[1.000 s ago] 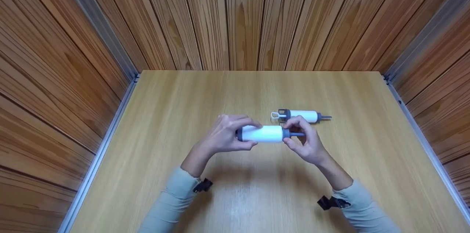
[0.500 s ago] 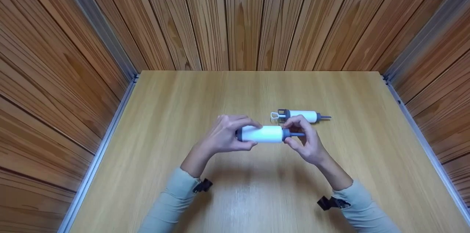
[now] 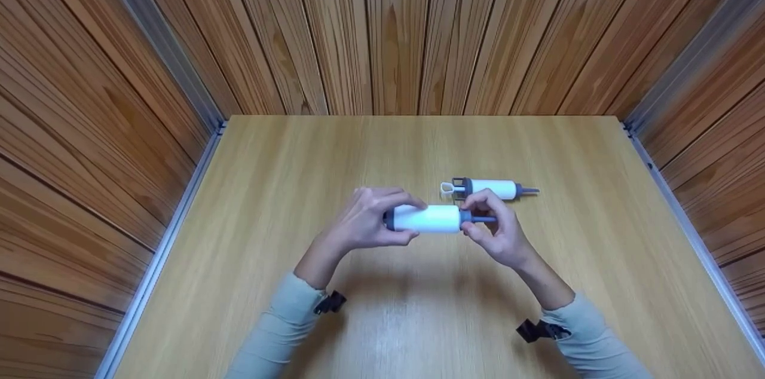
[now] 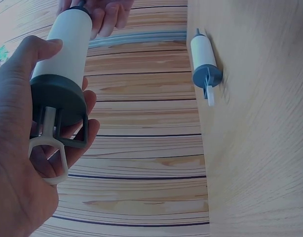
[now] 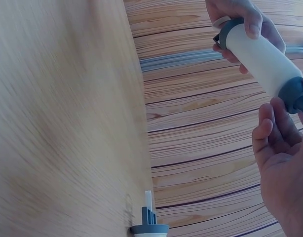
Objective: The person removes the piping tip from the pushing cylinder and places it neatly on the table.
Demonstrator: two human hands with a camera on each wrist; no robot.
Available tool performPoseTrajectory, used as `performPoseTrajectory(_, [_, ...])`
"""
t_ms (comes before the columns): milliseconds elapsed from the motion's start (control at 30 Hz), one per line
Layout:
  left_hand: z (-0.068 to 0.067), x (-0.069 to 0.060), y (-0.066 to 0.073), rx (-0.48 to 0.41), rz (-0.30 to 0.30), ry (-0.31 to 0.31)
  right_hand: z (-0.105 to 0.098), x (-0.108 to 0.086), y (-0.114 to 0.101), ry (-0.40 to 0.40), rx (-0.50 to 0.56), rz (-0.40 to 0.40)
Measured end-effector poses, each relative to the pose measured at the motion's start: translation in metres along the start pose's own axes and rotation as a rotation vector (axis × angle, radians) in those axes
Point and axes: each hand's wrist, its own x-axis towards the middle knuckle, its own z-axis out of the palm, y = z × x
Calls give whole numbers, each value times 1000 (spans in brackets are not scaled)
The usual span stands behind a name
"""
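Observation:
A balloon pump (image 3: pixel 442 219) with a white barrel and dark grey ends is held level above the table, its thin nozzle (image 3: pixel 485 219) towards the right. My left hand (image 3: pixel 372 219) grips the barrel at the handle end, thumb on one side and fingers round the other. In the left wrist view the white pull ring (image 4: pixel 54 180) sits close behind the grey end cap (image 4: pixel 60 94), near the palm. With thumb and fingers my right hand (image 3: pixel 499 237) pinches the grey collar (image 3: pixel 465 219) at the nozzle's base. A second, similar pump (image 3: pixel 493 189) lies on the table just beyond.
The wooden table (image 3: pixel 287 158) is bounded by plank walls at the back (image 3: pixel 394 32) and sides, with metal rails (image 3: pixel 179 211) along the side edges. Black wrist mounts (image 3: pixel 330 302) sit on both sleeves. The second pump lies close behind the right hand.

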Motion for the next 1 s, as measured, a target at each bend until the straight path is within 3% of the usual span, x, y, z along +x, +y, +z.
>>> performPoseTrajectory(400, [1,0,1,0,10,3,-3,-2,1,-33,35,-47])
performPoseTrajectory(1000, [-1,1,3,5,-4,-10,-3,-3,-3,12,23,53])
